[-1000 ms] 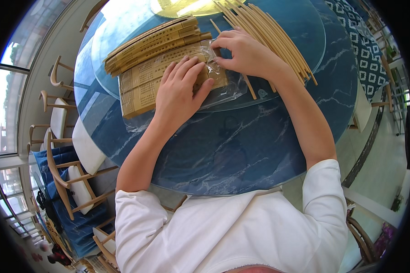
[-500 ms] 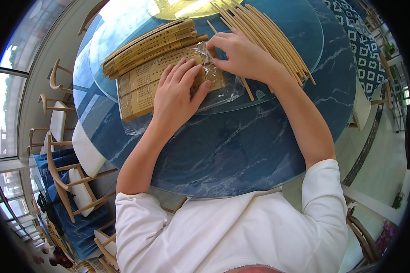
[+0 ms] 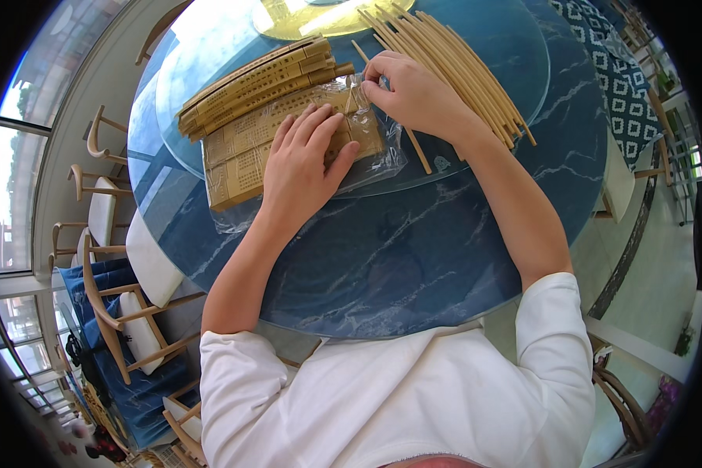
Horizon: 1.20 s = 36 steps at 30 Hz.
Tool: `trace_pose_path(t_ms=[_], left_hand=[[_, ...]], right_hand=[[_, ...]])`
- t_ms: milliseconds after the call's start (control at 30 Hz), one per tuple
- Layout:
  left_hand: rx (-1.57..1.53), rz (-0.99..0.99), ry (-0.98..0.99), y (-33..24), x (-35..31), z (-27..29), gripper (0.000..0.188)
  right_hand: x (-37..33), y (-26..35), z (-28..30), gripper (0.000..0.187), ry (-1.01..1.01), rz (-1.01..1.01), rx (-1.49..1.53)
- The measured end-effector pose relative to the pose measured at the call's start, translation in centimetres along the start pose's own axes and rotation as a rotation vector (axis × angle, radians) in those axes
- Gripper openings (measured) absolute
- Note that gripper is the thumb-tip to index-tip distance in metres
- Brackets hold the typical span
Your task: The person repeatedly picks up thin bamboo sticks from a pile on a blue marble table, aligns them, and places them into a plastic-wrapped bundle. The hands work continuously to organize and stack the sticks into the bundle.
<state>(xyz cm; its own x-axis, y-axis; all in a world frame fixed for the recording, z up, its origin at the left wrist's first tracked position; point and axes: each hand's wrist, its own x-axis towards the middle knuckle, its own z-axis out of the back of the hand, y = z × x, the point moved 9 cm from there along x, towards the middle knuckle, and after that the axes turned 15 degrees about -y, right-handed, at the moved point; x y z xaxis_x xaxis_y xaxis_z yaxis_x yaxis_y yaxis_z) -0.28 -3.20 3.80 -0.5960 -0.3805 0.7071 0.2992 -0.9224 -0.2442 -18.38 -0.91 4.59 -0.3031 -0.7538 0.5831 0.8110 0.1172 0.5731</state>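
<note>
My left hand (image 3: 303, 160) lies flat, fingers slightly apart, on a stack of gold-brown printed paper chopstick sleeves (image 3: 230, 175) inside a clear plastic bag (image 3: 386, 162). At the bag's upper right corner, my right hand (image 3: 409, 92) is closed in a pinch on the thin plastic; its fingertips are partly hidden. Across the far side of the stack rests a row of loose, filled-looking sleeves (image 3: 257, 84) of the same colour. Just right of my right hand is a pile of light wooden chopsticks (image 3: 464, 66). A single chopstick (image 3: 418, 152) passes beneath my right wrist.
All this sits on a glass turntable (image 3: 522, 47) upon a round blue marbled table (image 3: 390, 265). A yellow round plate (image 3: 320, 17) stands at the far middle. Wooden chairs (image 3: 101, 210) with pale seats line the left side, and patterned cloth (image 3: 624, 101) hangs at the right.
My right hand has shifted slightly up, drawing the bag's plastic edge with it. The left hand stays resting on the stack.
</note>
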Motion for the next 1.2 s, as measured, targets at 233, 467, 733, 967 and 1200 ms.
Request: trace_pose_path(t_ms=[233,467,733,967,1200], left_hand=[[-0.002,0.031,0.03,0.3,0.2,-0.1,0.05],[-0.215,0.087,-0.111,-3.0,6.7,-1.2,0.048],[-0.243,-0.009,-0.235,-4.7,9.8,3.0,0.023],[0.203,-0.14,-0.183,-1.2,6.9,6.2,0.033],[-0.046,-0.009,0.034,-3.1,4.6,-0.7,0.05]], right_hand=[[1.7,-3.0,6.7,0.034,-0.09,-0.343,0.124],[2.1,-1.1,9.9,0.032,-0.102,-0.411,0.562],[2.2,1.3,13.9,0.023,-0.328,-0.622,0.884],[2.1,0.4,11.8,0.035,-0.251,-0.316,0.29],[0.3,0.9,4.1,0.036,0.099,-0.344,0.087]])
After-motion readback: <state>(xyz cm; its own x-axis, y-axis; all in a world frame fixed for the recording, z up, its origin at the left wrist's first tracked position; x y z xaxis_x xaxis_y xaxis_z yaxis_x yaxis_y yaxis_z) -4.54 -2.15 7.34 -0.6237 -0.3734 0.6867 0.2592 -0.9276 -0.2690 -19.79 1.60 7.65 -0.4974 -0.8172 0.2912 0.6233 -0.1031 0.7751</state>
